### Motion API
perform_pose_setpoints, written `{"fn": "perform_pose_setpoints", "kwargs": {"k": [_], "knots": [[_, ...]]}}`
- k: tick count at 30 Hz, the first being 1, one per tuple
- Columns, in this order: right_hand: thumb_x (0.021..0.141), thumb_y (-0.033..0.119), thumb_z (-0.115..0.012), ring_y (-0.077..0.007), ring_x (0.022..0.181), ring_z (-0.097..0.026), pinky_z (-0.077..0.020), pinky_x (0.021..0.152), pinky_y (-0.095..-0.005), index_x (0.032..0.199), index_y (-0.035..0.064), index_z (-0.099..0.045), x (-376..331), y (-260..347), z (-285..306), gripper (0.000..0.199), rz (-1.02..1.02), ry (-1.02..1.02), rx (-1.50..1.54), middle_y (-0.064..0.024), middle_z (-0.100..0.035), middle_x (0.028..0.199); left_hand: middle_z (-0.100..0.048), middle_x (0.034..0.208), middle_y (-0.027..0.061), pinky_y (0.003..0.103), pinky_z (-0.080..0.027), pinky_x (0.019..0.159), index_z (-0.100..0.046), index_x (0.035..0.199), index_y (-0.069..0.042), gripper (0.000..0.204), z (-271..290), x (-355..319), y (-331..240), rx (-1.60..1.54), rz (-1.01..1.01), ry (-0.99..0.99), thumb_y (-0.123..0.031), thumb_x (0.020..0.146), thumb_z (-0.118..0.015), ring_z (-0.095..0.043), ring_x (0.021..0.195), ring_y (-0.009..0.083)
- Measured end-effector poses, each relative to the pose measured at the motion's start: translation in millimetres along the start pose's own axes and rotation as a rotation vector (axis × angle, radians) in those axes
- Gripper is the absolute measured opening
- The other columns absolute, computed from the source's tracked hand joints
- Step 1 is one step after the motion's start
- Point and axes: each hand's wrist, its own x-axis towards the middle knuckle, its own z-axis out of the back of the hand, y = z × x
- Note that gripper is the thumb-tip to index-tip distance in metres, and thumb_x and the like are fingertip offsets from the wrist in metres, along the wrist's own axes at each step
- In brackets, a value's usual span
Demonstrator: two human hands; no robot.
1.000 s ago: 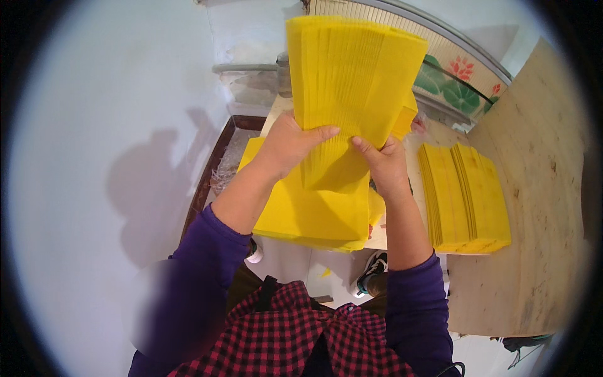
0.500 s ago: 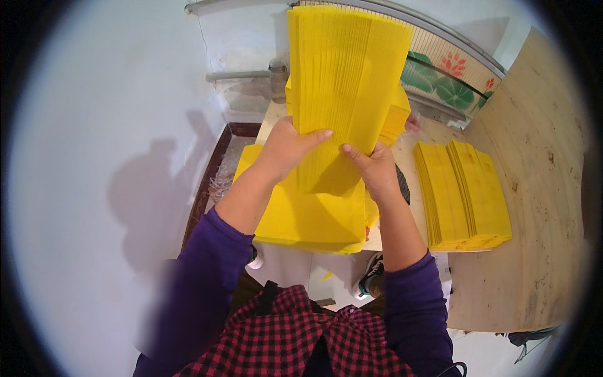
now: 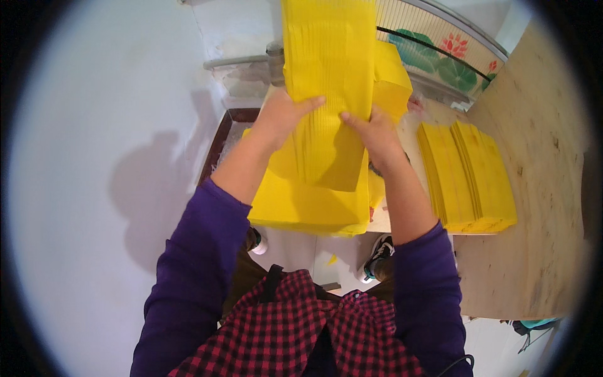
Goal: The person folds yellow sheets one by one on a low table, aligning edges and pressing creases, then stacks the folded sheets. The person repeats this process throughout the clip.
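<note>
Both hands hold up a tall bundle of paper sheets (image 3: 328,81) in the centre, the left hand (image 3: 279,116) on its left face and the right hand (image 3: 375,132) on its right. Below the bundle a thick stack of sheets (image 3: 308,204) lies on the table edge. To the right, two more stacks (image 3: 468,176) lie side by side on a wooden board (image 3: 540,207). A wall (image 3: 107,157) stands to the left.

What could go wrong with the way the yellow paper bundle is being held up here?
The left hand and right hand grip the raised yellow paper bundle only near its lower end, so sheets might fan out or slip. Any that drop could knock the yellow stack beneath askew, or miss the wooden tabletop and fall toward the floor by the shoes.
</note>
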Motion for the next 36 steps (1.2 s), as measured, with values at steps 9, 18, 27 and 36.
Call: {"fn": "perform_pose_setpoints", "kwargs": {"k": [9,18,27,36], "knots": [[0.090,0.015,-0.062,-0.0204,0.090,-0.066,-0.0551,0.077,-0.0333,0.117,-0.0035,-0.056,8.7,35.4,-2.8,0.033,-0.216,0.255,0.283,-0.0121,-0.065,0.106,-0.061,0.114,0.0142,0.039,-0.052,0.085,-0.054,0.118,0.004,0.036,9.2,13.6,-15.9,-0.223,0.255,-0.099,-0.004,0.084,-0.065,-0.062,0.101,0.0272],[0.091,0.022,-0.061,-0.0170,0.083,-0.065,-0.0549,0.072,-0.0323,0.112,-0.0007,-0.059,-38.1,4.9,17.8,0.031,-0.258,0.364,0.302,-0.0105,-0.066,0.099,-0.060,0.119,0.0134,0.041,-0.050,0.092,-0.052,0.124,-0.001,0.040,23.9,-1.0,-0.9,-0.360,0.300,-0.176,-0.009,0.087,-0.063,-0.060,0.107,0.0279],[0.092,0.015,-0.057,-0.0099,0.075,-0.062,-0.0522,0.060,-0.0240,0.111,0.0009,-0.058,-152.9,-28.1,84.2,0.024,-0.237,-0.081,0.204,-0.0029,-0.065,0.091,-0.059,0.120,0.0108,0.041,-0.048,0.093,-0.050,0.125,-0.003,0.042,-63.0,-10.9,23.9,-0.443,0.296,-0.171,-0.005,0.086,-0.064,-0.057,0.108,0.0271],[0.091,0.014,-0.061,-0.0091,0.068,-0.060,-0.0512,0.058,-0.0229,0.108,-0.0018,-0.059,-211.8,-48.6,169.7,0.023,-0.135,-0.611,0.275,-0.0046,-0.065,0.089,-0.059,0.119,0.0100,0.040,-0.049,0.091,-0.053,0.122,-0.004,0.038,-202.5,26.9,91.2,-0.524,0.474,0.021,-0.005,0.085,-0.065,-0.058,0.107,0.0256]]}}
